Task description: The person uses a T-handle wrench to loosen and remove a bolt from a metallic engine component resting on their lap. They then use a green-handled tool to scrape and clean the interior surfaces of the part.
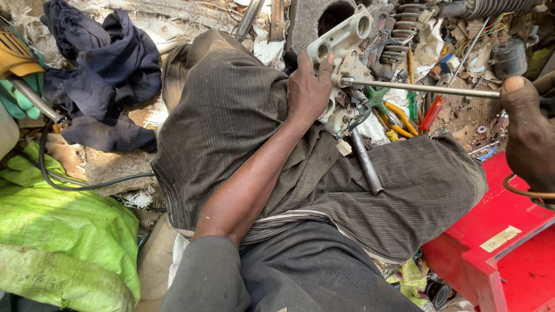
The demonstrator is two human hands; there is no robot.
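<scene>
Nearest the camera, the person's lap is covered by grey pinstriped trousers (pixel 243 133), with a red plastic stool (pixel 491 242) at the right and a crumpled green woven sack (pixel 63 237) at the left. A short grey metal tube (pixel 366 162) lies across the right thigh. Further out, the left hand (pixel 309 89) is closed on a pale cast-aluminium bracket with round holes (pixel 341 40), thumb pressed against it, just past the knee. The right hand (pixel 529 127) at the frame's right edge grips the end of a long thin steel rod (pixel 422 88) that reaches into the bracket. Beyond, a dark blue rag (pixel 104 63) lies among the scrap.
</scene>
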